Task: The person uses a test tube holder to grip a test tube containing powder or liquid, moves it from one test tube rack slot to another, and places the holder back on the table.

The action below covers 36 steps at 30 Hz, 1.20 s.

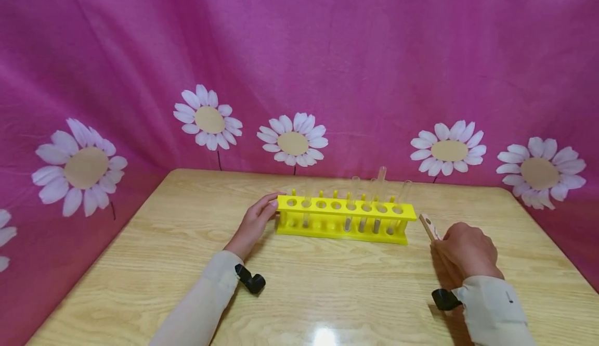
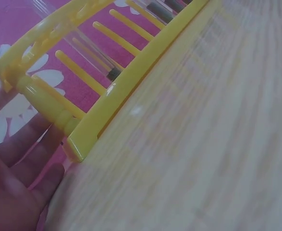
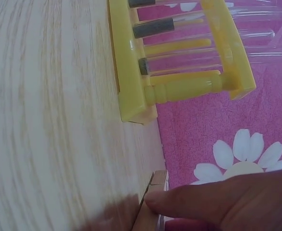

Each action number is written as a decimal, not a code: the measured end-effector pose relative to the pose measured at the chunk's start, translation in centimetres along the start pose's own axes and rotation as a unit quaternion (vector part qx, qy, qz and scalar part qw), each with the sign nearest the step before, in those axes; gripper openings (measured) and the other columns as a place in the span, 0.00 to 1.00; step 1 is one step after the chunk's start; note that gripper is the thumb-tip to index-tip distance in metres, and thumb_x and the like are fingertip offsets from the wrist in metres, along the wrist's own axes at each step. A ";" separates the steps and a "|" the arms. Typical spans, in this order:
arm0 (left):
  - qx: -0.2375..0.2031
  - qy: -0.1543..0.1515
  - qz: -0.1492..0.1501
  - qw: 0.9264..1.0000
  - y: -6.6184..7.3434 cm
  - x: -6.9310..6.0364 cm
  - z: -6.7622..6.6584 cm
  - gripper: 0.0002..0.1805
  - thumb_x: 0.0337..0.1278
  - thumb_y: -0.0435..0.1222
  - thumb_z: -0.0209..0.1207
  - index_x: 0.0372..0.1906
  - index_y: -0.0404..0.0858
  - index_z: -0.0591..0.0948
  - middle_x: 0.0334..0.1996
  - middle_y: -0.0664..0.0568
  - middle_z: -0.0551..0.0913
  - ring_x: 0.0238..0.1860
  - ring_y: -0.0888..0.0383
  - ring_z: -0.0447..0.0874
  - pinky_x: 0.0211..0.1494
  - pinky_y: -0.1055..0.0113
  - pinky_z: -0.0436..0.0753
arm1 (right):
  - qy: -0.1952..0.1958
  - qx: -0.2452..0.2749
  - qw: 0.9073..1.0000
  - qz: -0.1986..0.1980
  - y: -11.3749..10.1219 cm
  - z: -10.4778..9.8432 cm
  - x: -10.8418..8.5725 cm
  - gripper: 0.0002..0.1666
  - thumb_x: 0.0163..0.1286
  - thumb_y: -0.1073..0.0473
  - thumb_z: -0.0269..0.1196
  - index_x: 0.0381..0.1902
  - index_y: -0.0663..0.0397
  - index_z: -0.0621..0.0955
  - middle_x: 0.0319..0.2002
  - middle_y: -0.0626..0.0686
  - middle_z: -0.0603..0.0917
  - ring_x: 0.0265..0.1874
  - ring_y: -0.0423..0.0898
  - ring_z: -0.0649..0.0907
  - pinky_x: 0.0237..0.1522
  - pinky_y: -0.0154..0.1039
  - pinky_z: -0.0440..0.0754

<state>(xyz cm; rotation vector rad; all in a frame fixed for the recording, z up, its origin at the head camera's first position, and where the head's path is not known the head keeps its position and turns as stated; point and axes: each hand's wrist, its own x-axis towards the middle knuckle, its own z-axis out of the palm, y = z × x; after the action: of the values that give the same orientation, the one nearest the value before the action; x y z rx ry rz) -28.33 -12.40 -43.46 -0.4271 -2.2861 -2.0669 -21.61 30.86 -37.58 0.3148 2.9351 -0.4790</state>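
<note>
A yellow test tube rack (image 1: 327,235) stands upright on the table. Several clear test tubes (image 1: 382,177) sit in its holes, mostly toward the right end, with dark material at their bottoms. One other test tube (image 2: 95,55) stands nearer the left end. My left hand (image 1: 252,222) holds the rack's left end, its thumb at the top plate and some fingers behind the end post. To the right of the rack, my right hand (image 1: 469,247) grips a wooden test tube holder (image 1: 428,225) low over the table. Part of the holder is hidden under that hand.
The light wood table (image 1: 299,289) extends around the rack, its back edge close behind the tubes. A pink cloth (image 1: 355,75) with white flowers hangs at the back and sides. Dark wrist cameras (image 1: 252,279) are worn at both cuffs.
</note>
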 end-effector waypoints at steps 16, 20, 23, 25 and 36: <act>-0.018 -0.026 0.000 0.999 2.4 -0.7 0.2 0.21 0.75 0.38 0.46 0.66 0.35 0.71 0.65 0.43 0.71 0.56 0.55 0.73 0.65 0.48 0.69 | 0.008 0.017 1.000 0.000 0.6 -0.2 -0.1 0.18 0.60 0.52 0.65 0.34 0.64 0.86 0.25 0.56 0.82 0.25 0.54 0.75 0.24 0.44 0.71; -0.019 -0.020 -0.002 1.000 2.8 -1.1 0.2 0.21 0.74 0.39 0.47 0.65 0.35 0.72 0.63 0.43 0.73 0.54 0.56 0.74 0.65 0.48 0.69 | 0.007 0.028 1.000 0.002 0.7 -0.4 0.1 0.21 0.60 0.52 0.66 0.38 0.68 0.85 0.28 0.58 0.83 0.27 0.54 0.75 0.27 0.46 0.71; -0.028 -0.020 0.001 0.999 2.3 -0.9 0.1 0.21 0.74 0.40 0.47 0.65 0.37 0.73 0.62 0.43 0.74 0.53 0.54 0.74 0.65 0.48 0.69 | 0.006 0.041 0.999 0.012 0.8 -0.5 0.3 0.22 0.62 0.53 0.65 0.41 0.70 0.83 0.29 0.58 0.81 0.28 0.55 0.74 0.28 0.46 0.71; -0.026 -0.018 0.006 0.999 1.4 -0.5 0.0 0.21 0.74 0.42 0.48 0.65 0.39 0.73 0.61 0.45 0.75 0.53 0.54 0.74 0.64 0.49 0.70 | 0.006 0.048 0.999 0.013 0.9 -0.5 0.4 0.22 0.63 0.54 0.64 0.43 0.71 0.82 0.29 0.58 0.81 0.28 0.54 0.74 0.28 0.45 0.71; -0.010 -0.004 0.001 1.000 -0.3 0.0 0.0 0.22 0.72 0.48 0.48 0.65 0.45 0.74 0.61 0.52 0.75 0.54 0.55 0.75 0.62 0.54 0.73 | 0.030 0.082 0.996 -0.009 0.8 -1.5 -0.1 0.19 0.72 0.56 0.55 0.46 0.71 0.74 0.34 0.65 0.79 0.32 0.59 0.75 0.32 0.49 0.72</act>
<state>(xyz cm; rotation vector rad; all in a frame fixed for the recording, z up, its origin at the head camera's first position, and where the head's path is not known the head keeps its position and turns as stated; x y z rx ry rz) -28.36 -12.45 -43.76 -0.4378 -2.2697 -2.0931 -21.47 32.09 -36.37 0.3285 2.9636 -0.7270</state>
